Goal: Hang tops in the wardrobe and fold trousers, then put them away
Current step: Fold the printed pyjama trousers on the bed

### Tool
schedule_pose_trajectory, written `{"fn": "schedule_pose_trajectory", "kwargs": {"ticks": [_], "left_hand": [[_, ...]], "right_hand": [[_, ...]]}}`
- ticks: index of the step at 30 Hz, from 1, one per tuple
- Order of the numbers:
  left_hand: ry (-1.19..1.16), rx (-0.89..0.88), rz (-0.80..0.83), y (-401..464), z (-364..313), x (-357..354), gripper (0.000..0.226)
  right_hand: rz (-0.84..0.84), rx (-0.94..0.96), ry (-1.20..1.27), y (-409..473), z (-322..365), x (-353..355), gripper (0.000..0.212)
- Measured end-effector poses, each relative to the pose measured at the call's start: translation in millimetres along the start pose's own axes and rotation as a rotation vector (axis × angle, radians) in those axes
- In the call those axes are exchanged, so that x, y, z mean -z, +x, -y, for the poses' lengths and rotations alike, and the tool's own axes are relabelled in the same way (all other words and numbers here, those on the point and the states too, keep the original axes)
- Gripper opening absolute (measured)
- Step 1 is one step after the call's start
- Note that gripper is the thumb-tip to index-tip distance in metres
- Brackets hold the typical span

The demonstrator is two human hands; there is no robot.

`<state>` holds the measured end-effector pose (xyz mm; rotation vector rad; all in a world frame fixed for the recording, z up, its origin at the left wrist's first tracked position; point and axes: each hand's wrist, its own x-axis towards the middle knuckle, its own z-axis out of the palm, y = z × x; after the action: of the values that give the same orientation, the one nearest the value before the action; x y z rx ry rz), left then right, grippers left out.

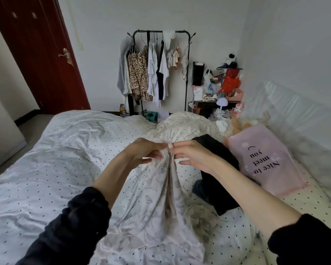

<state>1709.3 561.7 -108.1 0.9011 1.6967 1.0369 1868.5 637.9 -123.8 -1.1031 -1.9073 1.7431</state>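
Note:
A pale printed garment (157, 203) hangs lifted over the bed, bunched at its top edge. My left hand (141, 152) grips that bunched edge from the left, and my right hand (191, 155) pinches it from the right, the two hands almost touching. The cloth drapes down toward me onto the dotted bedding. A dark garment (216, 180) lies on the bed just behind and under my right forearm. At the far wall stands a black clothes rack (161, 32) with several tops on hangers.
The bed (55, 150) with white dotted sheets fills the foreground. A pink pillow (264, 159) lies at the right beside a white headboard. A cluttered side table (218, 88) stands right of the rack. A red door (36, 54) is at the left.

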Motion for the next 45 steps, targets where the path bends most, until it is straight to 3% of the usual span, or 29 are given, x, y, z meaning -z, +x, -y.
{"fn": "schedule_pose_trajectory", "kwargs": {"ticks": [4, 7, 9, 11, 13, 15, 17, 19, 20, 27, 33, 37, 41, 45], "left_hand": [[0.106, -0.06, 0.116, -5, -2, 0, 0.014], [0.175, -0.146, 0.128, -7, -9, 0, 0.035], [0.207, -0.264, 0.083, -7, -11, 4, 0.039], [0.266, -0.385, -0.074, -4, -9, 15, 0.024], [0.349, -0.396, -0.078, 0, -7, 30, 0.068], [0.262, -0.33, 0.059, 2, -9, 36, 0.098], [0.123, -0.372, 0.115, 4, -18, 37, 0.079], [0.154, -0.498, 0.023, 6, -44, 43, 0.023], [0.192, -0.555, -0.051, 8, -62, 48, 0.007], [0.367, -0.794, -0.328, -17, -225, 86, 0.008], [0.229, -1.015, -0.385, -60, -319, 89, 0.009], [0.191, -1.079, -0.415, -82, -347, 89, 0.013], [0.175, -1.1, -0.431, -92, -358, 89, 0.012], [0.159, -1.052, -0.387, -91, -352, 90, 0.02]], "right_hand": [[0.016, 0.102, -0.083, -6, -4, -2, 0.024], [-0.057, 0.163, -0.054, -5, -6, -4, 0.023], [-0.105, 0.206, -0.079, -4, -6, 2, 0.02], [-0.117, 0.224, -0.15, -3, -2, 11, 0.017], [-0.106, 0.242, -0.188, -3, 12, 21, 0.023], [-0.096, 0.288, -0.186, -1, 34, 30, 0.022], [-0.097, 0.346, -0.199, 0, 63, 39, 0.025], [-0.121, 0.4, -0.241, 1, 95, 51, 0.025], [-0.143, 0.419, -0.273, 1, 111, 58, 0.023], [-0.442, 0.628, -0.365, -7, 248, 106, 0.012], [-0.646, 0.819, -0.332, -32, 341, 129, 0.014], [-0.668, 0.906, -0.317, -51, 369, 135, 0.009], [-0.628, 0.979, -0.276, -61, 378, 136, 0.021], [-0.559, 0.901, -0.211, -59, 369, 136, 0.018]]}}
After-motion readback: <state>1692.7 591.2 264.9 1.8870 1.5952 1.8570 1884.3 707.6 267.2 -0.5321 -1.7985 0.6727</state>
